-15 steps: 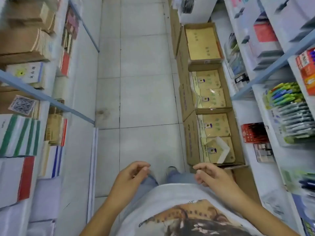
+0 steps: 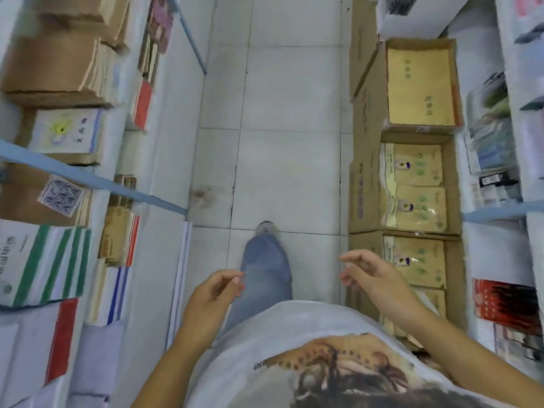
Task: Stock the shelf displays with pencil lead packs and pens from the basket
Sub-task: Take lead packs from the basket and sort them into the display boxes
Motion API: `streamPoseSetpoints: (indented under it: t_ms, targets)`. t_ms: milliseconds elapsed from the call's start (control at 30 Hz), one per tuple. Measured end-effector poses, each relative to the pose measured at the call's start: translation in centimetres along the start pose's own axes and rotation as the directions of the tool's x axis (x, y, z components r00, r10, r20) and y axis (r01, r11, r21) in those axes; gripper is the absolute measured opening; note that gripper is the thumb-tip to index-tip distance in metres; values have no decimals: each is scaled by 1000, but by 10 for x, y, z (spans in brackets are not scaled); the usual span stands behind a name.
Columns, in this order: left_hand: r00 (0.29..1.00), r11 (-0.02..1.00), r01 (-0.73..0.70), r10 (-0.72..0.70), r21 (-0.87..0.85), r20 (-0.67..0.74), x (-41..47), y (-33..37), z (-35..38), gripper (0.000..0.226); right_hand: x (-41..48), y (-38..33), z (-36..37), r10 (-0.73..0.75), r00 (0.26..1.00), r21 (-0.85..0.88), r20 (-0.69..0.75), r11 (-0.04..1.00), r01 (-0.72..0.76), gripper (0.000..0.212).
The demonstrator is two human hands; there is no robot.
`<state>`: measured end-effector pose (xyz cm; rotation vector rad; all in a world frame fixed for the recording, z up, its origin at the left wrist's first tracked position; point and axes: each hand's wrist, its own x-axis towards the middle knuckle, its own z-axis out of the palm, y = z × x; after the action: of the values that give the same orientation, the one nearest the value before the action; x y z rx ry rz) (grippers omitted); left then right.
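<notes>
Both hands hang in front of the shirt (image 2: pixel 294 328) over the aisle floor (image 2: pixel 288 113), and neither holds anything. The left hand (image 2: pixel 212 293) has its fingers loosely curled, thumb near the fingertips, just left of the jeans leg (image 2: pixel 265 269); a shoe (image 2: pixel 266 228) shows at the leg's far end. The right hand (image 2: pixel 374 275) is also relaxed, its fingers bent and a little spread, pointing left, and it hovers over the near end of a row of open boxes (image 2: pixel 360 195) along the right side of the floor. The boxes hold flat brown packets.

The right shelves (image 2: pixel 500 209) stand beyond the boxes, well apart from the right hand. Their stock is blurred, so pens or lead packs cannot be told apart; a red pack (image 2: pixel 503 301) lies on the near level, right of the hand. The left shelves (image 2: pixel 97 179) carry stacks of paper (image 2: pixel 56 63) and notebooks, well left of the left hand.
</notes>
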<state>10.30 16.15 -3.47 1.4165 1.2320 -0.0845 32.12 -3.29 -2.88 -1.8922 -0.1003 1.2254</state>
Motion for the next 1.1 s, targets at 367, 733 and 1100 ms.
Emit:
streamPoseSetpoints:
  t_ms: [367,733,1100]
  targets:
    - [962,986,-113,78,119,261,237,223,-22,13,158,-165,-41,66,984,132,-168,990,-43,20]
    - [976,995,-88,77,46,204,440,447,24,12,401,-368,-168,9,992,25,-126,1000,-6,18]
    - [999,996,-36,38,-85,14,646,608,-21,10,626,-600,-202,-76,997,-83,-26,994,73,20]
